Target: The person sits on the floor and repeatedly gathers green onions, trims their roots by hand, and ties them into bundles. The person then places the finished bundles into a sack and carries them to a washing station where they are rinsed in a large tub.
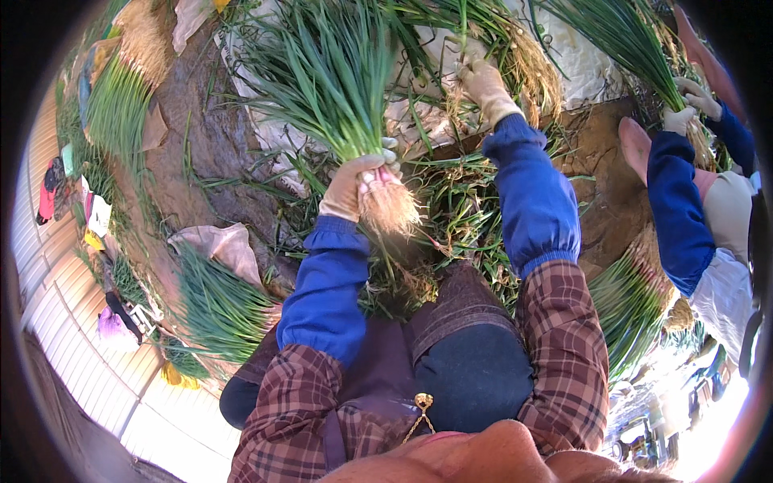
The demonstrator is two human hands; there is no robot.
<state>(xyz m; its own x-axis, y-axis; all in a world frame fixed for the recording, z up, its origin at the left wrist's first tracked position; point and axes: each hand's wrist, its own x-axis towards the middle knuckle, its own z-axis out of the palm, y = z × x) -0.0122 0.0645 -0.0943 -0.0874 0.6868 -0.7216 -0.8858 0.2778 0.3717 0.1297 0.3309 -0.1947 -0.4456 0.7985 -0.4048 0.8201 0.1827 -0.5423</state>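
Note:
My left hand, in a pale glove, is closed round a thick bunch of green onions. Its green leaves point away from me and its pale roots hang towards my lap. My right hand, gloved too, pinches a green onion stalk by its lower end, farther out and to the right. Beside that hand lies a heap of loose green onions with long tan roots. Cut or stripped leaves litter the ground between my arms.
A co-worker's gloved hands hold another bunch at the right. Bundled onions lie beside my left knee, more at the right and a large stack at the upper left. A pale sheet covers ground ahead.

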